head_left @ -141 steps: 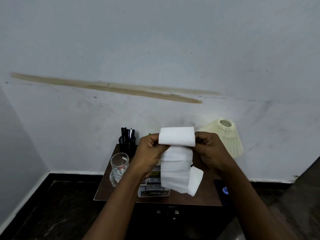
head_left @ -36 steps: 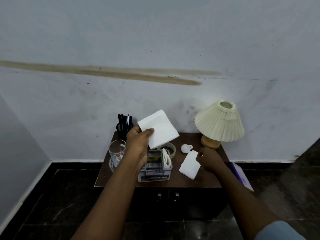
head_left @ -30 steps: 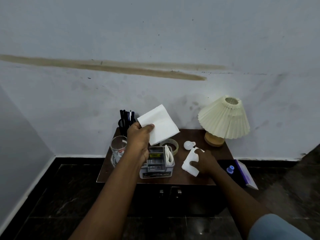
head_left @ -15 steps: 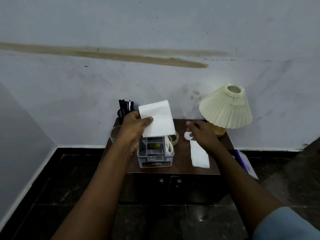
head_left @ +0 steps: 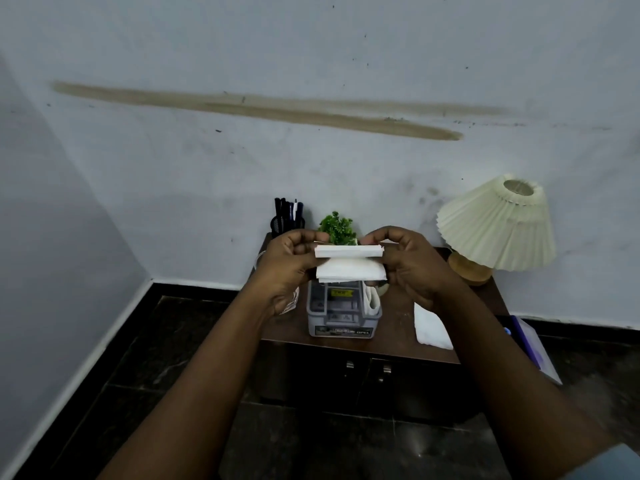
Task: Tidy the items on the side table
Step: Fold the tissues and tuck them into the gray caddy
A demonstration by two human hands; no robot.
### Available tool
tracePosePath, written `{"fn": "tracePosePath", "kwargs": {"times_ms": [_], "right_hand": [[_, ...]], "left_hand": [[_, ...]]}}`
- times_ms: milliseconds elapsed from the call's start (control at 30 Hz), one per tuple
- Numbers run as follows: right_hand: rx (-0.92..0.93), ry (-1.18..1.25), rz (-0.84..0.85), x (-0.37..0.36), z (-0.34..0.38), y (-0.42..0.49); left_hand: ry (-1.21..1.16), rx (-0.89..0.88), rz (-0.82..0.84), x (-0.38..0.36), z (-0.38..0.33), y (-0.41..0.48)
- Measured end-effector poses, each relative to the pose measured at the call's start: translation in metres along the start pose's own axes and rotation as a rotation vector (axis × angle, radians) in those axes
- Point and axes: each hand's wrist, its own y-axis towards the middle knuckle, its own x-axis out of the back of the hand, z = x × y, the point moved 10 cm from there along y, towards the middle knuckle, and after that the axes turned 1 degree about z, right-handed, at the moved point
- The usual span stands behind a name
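While both hands meet above the middle of the worktop (head_left: 398, 318), a folded white tissue (head_left: 349, 268) is held between them, raised clear of the surface and directly over the grey desk organiser (head_left: 341, 317).

Left rear corner: a black mesh pen holder (head_left: 287, 221) stands upright with dark pens in it.

Left hand (head_left: 291, 268): fingers curled, thumb and fingertips pinching the left end of the tissue. A clear glass (head_left: 290, 302) shows partly below this wrist, near the left edge.

Centre: the top of the tissue is turned over into a narrow band, and the rest hangs below it as a short layered pad. A small green plant (head_left: 337, 228) rises behind it at the rear edge. The right compartment of the organiser holds other white folded tissues (head_left: 372, 299).

Right hand (head_left: 414, 271): fingers curled, pinching the right end of the same tissue.

Right of the organiser: a second white tissue (head_left: 431, 329) lies flat near the front edge, partly covered by the right forearm.

Right rear corner: a lamp (head_left: 495, 226) with a pleated cream shade stands on a wooden base.

Beyond the right edge: a flat purple-and-white item (head_left: 535, 348) lies lower down; its kind cannot be told.
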Motion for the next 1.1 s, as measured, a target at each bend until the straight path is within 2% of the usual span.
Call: {"fn": "tracePosePath", "kwargs": {"times_ms": [133,367,567,800,900,967,1100], "right_hand": [[0.021,0.083,0.025,-0.014,0.006,0.001],[0.102,-0.048,-0.04,-0.015,0.015,0.004],[-0.066,-0.028,-0.108,-0.015,-0.012,0.013],[0.135,-0.236,-0.042,-0.028,0.011,0.016],[0.207,-0.337,-0.067,-0.03,0.019,0.018],[0.192,-0.244,-0.093,-0.027,0.018,0.022],[-0.019,0.098,-0.088,-0.023,0.0,0.031]], "left_hand": [[-0.055,0.028,-0.007,0.009,0.0,-0.004],[-0.17,0.137,-0.004,0.024,0.001,-0.008],[-0.196,0.263,0.04,0.025,0.024,-0.009],[-0.194,0.327,0.14,0.021,0.045,-0.002],[-0.212,0.278,0.083,0.018,0.044,0.005],[-0.201,0.256,0.01,0.022,0.045,0.009],[-0.175,0.212,-0.084,0.03,0.044,0.016]]}}
